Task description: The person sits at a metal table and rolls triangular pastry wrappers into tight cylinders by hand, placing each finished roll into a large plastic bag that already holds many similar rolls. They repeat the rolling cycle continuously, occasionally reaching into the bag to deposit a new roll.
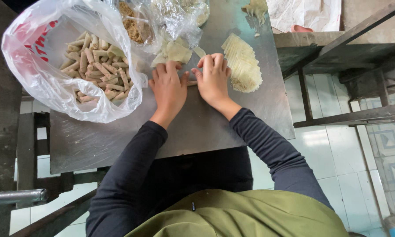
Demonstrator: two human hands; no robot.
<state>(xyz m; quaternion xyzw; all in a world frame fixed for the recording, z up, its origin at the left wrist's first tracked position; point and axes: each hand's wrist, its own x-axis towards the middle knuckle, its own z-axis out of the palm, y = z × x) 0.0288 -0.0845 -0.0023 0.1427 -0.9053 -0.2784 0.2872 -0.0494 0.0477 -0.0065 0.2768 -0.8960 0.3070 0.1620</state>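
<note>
plastic bag of finished rolls (70,66) | bag of filling (134,22) | white cloth (305,13) | tiled floor (338,153)

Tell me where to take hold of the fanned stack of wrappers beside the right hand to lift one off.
Probably pinch the top sheet of the wrapper stack at its near, lower end. The sheets overlap in a fan there, so edges look exposed. Come from the left, where the right hand already rests.

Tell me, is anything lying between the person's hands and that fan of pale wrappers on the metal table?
Nothing visible. The right hand rests right beside the fanned wrappers, with only bare metal table between them. The left hand sits further off, next to the right, both pressing a small roll.
</note>
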